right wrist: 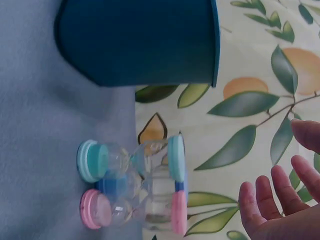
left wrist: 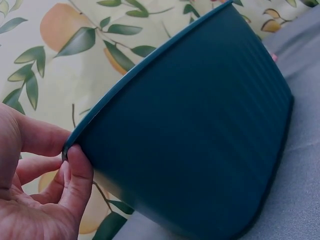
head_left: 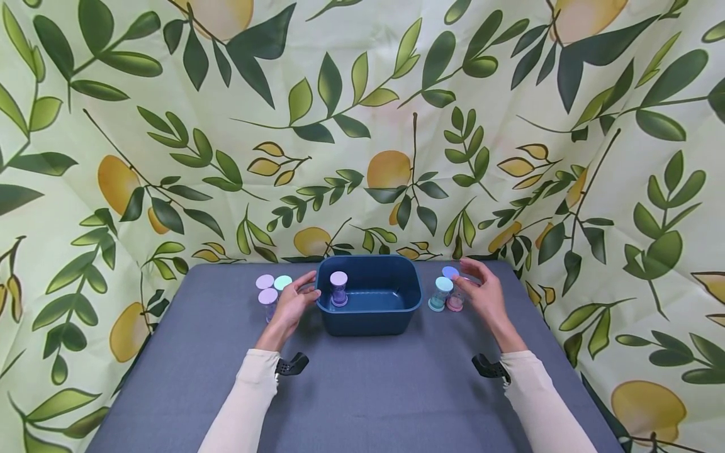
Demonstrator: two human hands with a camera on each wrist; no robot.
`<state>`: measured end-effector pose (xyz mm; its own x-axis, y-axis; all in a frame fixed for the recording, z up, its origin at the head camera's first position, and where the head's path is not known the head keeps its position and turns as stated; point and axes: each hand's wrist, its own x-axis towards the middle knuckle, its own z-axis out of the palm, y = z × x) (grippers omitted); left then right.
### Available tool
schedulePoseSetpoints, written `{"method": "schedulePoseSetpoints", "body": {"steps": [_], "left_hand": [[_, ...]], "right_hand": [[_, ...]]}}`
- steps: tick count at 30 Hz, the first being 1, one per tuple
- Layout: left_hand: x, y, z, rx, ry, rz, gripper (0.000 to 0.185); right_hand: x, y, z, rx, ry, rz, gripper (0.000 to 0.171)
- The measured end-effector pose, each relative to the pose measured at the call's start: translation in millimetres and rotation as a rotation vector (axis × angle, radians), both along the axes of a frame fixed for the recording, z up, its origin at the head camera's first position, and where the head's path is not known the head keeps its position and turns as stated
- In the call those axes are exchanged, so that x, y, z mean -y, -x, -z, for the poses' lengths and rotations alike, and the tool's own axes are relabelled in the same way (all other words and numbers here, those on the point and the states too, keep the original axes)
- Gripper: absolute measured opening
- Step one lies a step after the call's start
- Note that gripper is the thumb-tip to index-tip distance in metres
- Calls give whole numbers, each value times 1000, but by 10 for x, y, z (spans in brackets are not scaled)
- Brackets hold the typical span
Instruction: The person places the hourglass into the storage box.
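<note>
A dark blue plastic bin stands at the back middle of the table, with a purple sand timer upright inside, near its left end. My left hand pinches the bin's left rim between thumb and fingers, as the left wrist view shows up close. Over on the right, my right hand hovers by a cluster of sand timers, fingers spread and holding nothing. That cluster has a teal timer, a pink timer and, behind them, a blue timer.
Left of the bin, partly behind my left hand, stand several more sand timers: a lilac one, a pinkish one and a mint one. A grey cloth covers the table. Leaf-and-lemon fabric hangs around its back and sides.
</note>
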<state>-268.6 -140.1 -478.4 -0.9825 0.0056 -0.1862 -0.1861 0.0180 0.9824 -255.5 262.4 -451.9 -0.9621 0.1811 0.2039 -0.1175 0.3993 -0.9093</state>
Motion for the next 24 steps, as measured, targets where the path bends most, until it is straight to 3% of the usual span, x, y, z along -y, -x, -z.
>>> {"method": "schedulePoseSetpoints", "body": {"steps": [13,24], "left_hand": [[-2,-4,-10,10,-3,-15,54],[-16,-9,3,8,7,-22,54]], "right_hand": [[-220,55,223,76,-42,90,50],[-339,114,435,119,-72,88,54]]}}
